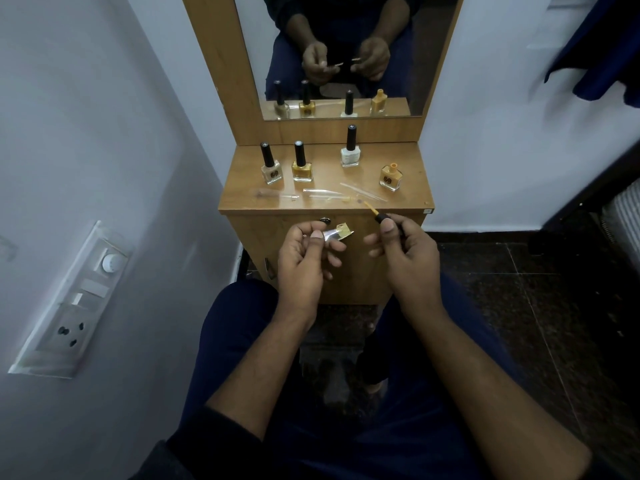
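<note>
My left hand pinches a clear plastic nail tip whose end is painted gold. My right hand grips the black cap of a nail polish brush, its orange-wet bristles pointing up and left, a short gap from the tip. Both hands hover in front of a wooden dresser. An uncapped orange polish bottle stands on the dresser top at the right.
Three capped bottles stand on the dresser: beige, gold, white. Several clear nail tips lie along its front. A mirror rises behind. A switch panel is on the left wall.
</note>
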Tool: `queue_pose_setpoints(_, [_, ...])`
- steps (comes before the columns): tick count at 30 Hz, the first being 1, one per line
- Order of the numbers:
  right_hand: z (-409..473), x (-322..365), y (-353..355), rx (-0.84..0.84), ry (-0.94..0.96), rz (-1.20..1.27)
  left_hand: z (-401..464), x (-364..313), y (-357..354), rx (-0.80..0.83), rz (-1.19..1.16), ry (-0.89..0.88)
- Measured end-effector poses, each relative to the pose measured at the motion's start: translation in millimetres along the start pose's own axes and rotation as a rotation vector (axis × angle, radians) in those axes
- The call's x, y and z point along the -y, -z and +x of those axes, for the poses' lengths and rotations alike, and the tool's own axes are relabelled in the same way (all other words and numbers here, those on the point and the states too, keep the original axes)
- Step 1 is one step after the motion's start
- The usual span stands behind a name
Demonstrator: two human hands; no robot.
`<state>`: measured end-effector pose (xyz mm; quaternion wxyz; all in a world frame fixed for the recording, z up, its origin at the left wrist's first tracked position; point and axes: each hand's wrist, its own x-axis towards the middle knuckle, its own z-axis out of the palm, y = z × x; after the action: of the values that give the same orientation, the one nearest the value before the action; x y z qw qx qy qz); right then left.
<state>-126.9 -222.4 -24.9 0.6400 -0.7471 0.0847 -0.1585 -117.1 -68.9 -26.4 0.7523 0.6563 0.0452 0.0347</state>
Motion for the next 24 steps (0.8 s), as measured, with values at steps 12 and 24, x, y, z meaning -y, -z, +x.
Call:
queue_pose_setpoints(12, [0.7,-0.3,-16.3,0.241,0.026,0.02,15.5,-2.3,-3.6,-0.057,-0.205,0.098])
queue_pose_setpoints(24, [2.7,-3.7,-36.4,0.231,0.055,0.108,28.0,-0.7,-2.0,-0.127,-0.451,0.247])
